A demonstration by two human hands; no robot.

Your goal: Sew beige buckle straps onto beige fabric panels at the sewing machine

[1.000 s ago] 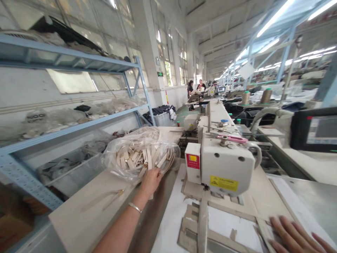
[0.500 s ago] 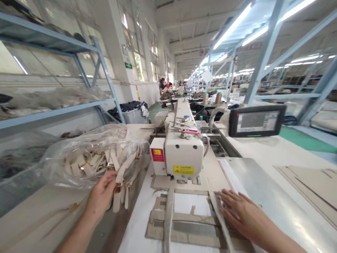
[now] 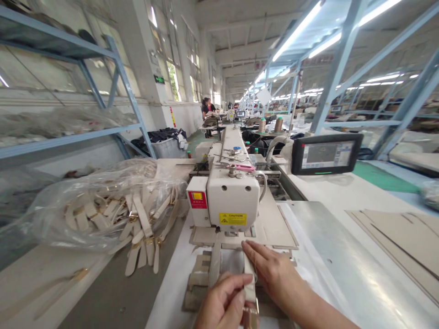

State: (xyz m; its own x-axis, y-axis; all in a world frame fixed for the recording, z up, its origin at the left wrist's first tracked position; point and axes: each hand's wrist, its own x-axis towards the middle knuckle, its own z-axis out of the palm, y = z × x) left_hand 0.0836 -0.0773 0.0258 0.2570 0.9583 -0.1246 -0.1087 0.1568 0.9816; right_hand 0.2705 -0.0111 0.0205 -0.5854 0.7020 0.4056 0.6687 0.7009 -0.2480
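Observation:
My left hand is closed on a beige strap with a gold buckle at its near end. The strap lies lengthwise over the cut-out template in front of the sewing machine head. My right hand rests along the strap's far part, its fingers stretched out and touching it; its thumb is hidden. Left of my hands, another pale strip runs over the template toward the machine head.
An open plastic bag spills several buckled straps at the left. Pink-handled snips lie on the machine. A control screen stands to the right, beyond a metal plate. Flat beige panels lie far right.
My left hand has moved from the strap pile to the template and now holds a buckled strap there. My right hand has shifted left onto that strap. The view has turned slightly right.

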